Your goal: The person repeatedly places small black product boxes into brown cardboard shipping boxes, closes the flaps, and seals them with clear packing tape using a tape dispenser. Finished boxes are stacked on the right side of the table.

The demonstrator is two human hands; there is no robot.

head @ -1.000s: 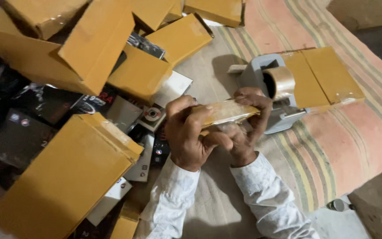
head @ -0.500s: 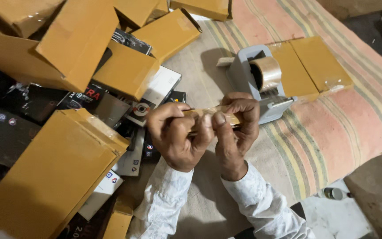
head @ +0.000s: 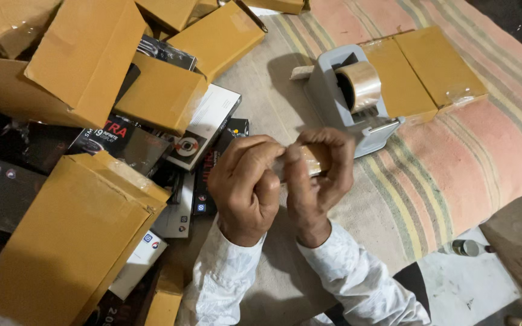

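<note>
Both of my hands hold one small flat brown-wrapped packet (head: 316, 158) edge-on above the striped cloth. My left hand (head: 246, 187) grips its left end, fingers curled over the top. At the right end my right hand (head: 321, 175) pinches it with thumb and fingers; most of the packet is hidden between the hands. Just beyond my right hand stands a grey tape dispenser (head: 339, 102) carrying a roll of clear tape (head: 360, 84).
A heap of brown wrapped boxes (head: 80, 66) and dark printed cartons (head: 116, 142) fills the left side. Two flat brown packets (head: 430, 66) lie behind the dispenser on the striped pink cloth (head: 454, 175). A small bottle (head: 466, 247) lies on the floor at lower right.
The packet has turned from broad side up to edge-on, and my hands have closed together around it. The view has shifted slightly, so the dispenser sits further left.
</note>
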